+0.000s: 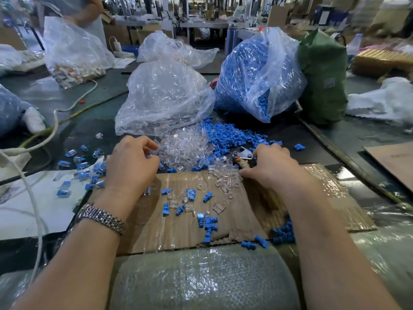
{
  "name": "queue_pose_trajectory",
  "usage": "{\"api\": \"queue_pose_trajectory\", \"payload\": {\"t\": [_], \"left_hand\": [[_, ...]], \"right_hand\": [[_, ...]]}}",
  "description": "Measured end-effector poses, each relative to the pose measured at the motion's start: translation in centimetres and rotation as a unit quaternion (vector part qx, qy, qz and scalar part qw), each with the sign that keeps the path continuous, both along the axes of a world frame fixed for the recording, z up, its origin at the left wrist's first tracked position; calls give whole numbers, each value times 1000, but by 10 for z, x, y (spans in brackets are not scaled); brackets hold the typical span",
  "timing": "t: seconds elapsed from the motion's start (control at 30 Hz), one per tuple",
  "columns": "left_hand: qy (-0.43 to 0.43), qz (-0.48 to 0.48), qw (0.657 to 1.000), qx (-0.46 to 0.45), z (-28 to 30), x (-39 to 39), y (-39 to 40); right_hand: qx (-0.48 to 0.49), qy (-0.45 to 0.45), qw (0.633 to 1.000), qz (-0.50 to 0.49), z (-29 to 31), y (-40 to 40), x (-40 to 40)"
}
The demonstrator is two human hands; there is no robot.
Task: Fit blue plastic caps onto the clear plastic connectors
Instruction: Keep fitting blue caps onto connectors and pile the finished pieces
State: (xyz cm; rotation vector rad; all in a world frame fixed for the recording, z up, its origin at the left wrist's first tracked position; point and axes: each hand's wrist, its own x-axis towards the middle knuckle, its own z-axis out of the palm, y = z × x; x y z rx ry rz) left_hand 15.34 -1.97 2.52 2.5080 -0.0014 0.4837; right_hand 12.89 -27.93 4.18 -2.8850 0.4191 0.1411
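Note:
A heap of clear plastic connectors [185, 148] lies in the middle of the table, spilling from a clear bag [163, 97]. Loose blue caps [228, 137] spread to its right, below a bag full of blue caps [254, 72]. My left hand [131, 162] reaches into the left edge of the clear heap, its curled fingertips pinching a clear connector. My right hand [270, 166] rests at the heap's right edge, fingers curled down beside a small metal clip [243, 155]; what it holds is hidden. Capped connectors [89, 173] lie left of my left hand.
A cardboard sheet [169, 222] under my wrists carries scattered caps and connectors. White and yellow cables [55, 121] run along the left. A green bag [324, 77] stands at the right, and other bags at the back. Bubble wrap [201, 278] covers the near edge.

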Motion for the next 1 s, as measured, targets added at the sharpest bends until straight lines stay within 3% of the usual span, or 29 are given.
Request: {"api": "queue_pose_trajectory", "payload": {"t": [0.1, 0.23, 0.33, 0.6, 0.8, 1.0], "left_hand": [[69, -137, 986, -69, 4, -6, -7], [132, -283, 946, -87, 5, -11, -19], [161, -311, 934, -71, 0, -11, -25], [153, -311, 938, 0, -5, -10, -31], [205, -293, 919, -166, 2, -6, -20], [261, -306, 821, -405, 2, -6, -19]], "right_hand": [[8, -59, 996, 59, 10, 6, -5], [149, -54, 957, 244, 19, 18, -15], [170, -18, 938, 302, 14, 27, -16], [131, -15, 938, 321, 2, 39, -13], [250, -119, 925, 261, 11, 20, -11], [342, -229, 879, 240, 13, 18, -11]]}}
